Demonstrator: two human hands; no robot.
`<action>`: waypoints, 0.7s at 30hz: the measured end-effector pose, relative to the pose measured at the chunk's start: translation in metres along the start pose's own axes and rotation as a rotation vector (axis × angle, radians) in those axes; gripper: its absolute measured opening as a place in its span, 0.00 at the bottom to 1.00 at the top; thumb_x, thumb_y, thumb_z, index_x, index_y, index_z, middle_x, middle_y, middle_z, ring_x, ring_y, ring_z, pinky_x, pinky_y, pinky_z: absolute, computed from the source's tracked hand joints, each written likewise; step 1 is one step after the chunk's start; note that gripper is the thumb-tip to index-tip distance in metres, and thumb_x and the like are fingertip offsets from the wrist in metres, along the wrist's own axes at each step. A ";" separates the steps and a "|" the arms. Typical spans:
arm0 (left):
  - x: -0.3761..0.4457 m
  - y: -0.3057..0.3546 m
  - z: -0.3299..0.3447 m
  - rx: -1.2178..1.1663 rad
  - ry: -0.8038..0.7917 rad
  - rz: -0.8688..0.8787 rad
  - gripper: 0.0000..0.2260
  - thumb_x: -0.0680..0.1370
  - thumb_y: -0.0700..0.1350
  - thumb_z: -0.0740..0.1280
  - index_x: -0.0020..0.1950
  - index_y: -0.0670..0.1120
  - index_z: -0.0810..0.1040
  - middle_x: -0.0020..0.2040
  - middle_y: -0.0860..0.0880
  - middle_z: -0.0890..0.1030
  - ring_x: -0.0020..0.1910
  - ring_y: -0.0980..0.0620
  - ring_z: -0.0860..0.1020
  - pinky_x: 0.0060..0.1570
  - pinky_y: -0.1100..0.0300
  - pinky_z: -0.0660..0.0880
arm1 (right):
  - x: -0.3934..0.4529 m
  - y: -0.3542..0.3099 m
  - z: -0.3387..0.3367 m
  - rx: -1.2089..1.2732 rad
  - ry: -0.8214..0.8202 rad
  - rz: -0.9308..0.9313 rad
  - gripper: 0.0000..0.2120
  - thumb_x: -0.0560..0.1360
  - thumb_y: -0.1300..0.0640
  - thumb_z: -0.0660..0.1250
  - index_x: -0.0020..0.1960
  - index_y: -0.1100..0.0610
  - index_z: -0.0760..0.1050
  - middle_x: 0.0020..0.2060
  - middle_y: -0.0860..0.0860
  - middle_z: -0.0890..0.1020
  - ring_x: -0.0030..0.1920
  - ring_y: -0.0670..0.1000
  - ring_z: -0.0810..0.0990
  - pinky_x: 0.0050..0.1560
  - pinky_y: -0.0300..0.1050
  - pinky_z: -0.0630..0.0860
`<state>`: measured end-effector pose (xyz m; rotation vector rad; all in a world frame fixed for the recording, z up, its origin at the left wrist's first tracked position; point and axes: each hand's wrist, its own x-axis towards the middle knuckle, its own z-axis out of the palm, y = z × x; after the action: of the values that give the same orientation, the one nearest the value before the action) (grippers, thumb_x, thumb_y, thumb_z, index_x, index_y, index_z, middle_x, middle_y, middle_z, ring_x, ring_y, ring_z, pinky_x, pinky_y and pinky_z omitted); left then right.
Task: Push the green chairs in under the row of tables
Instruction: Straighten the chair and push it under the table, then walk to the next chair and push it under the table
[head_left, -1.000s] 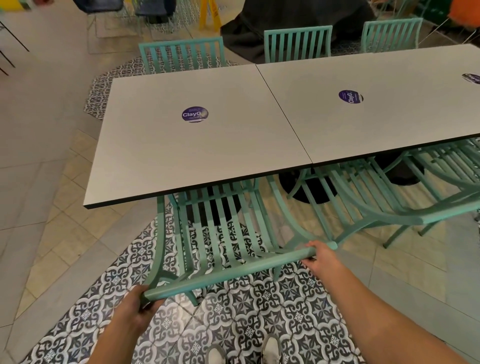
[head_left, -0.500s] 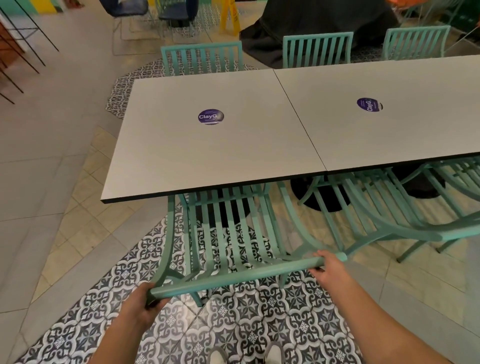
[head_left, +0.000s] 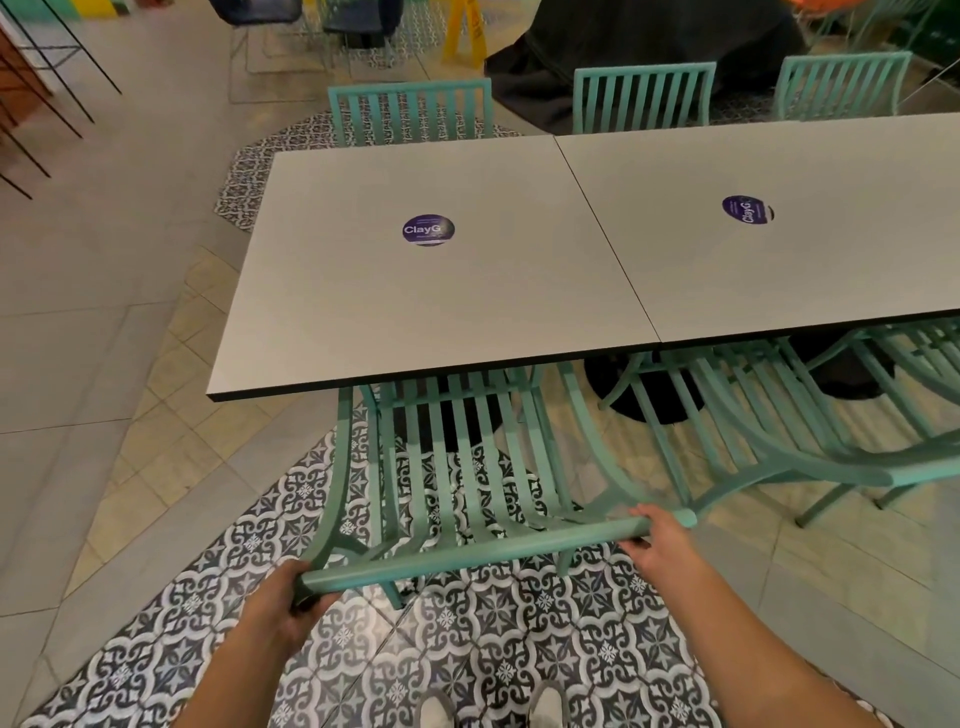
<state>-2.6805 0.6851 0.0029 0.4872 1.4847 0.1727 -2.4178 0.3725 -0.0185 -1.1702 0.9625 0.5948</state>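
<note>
A green slatted chair (head_left: 467, 499) stands in front of me with its seat partly beneath the near edge of the left grey table (head_left: 415, 312). Its top rail runs across the lower middle of the view. My left hand (head_left: 280, 603) grips the rail's left end and my right hand (head_left: 657, 540) grips its right end. A second grey table (head_left: 805, 260) adjoins the first on the right. Another green chair (head_left: 779, 441) sits at it, angled, seat half under the top.
Three more green chairs (head_left: 410, 111) line the tables' far side. Patterned tiles lie underfoot, plain grey floor to the left. A yellow floor sign (head_left: 465, 31) and a dark covered heap (head_left: 649, 47) stand at the back. Black wire rack legs (head_left: 31, 104) are at far left.
The chair has slid forward a little, further under the left table, with both hands still holding its top rail. The view has shifted forward with it.
</note>
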 end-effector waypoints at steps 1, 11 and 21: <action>0.000 0.000 0.000 -0.008 -0.002 -0.002 0.11 0.80 0.39 0.61 0.60 0.36 0.69 0.56 0.36 0.75 0.54 0.39 0.76 0.24 0.48 0.79 | 0.000 0.000 0.000 -0.008 0.000 0.007 0.04 0.74 0.67 0.64 0.42 0.63 0.70 0.50 0.61 0.73 0.54 0.61 0.75 0.55 0.59 0.76; 0.012 -0.004 -0.011 0.218 0.023 0.077 0.11 0.79 0.44 0.63 0.53 0.37 0.74 0.52 0.38 0.76 0.51 0.40 0.76 0.40 0.46 0.79 | 0.006 -0.009 -0.004 -0.058 0.155 -0.128 0.27 0.71 0.53 0.69 0.67 0.58 0.66 0.59 0.57 0.75 0.58 0.59 0.77 0.45 0.56 0.79; -0.027 0.016 -0.019 1.368 0.231 1.036 0.21 0.77 0.56 0.64 0.66 0.48 0.74 0.61 0.50 0.76 0.52 0.55 0.75 0.55 0.57 0.74 | -0.084 0.019 0.062 -1.574 -0.369 -1.037 0.27 0.76 0.48 0.64 0.73 0.48 0.61 0.71 0.45 0.66 0.70 0.46 0.66 0.69 0.49 0.63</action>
<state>-2.6986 0.6924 0.0334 2.3859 1.2479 -0.0207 -2.4549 0.4437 0.0502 -2.5036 -0.7468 0.6041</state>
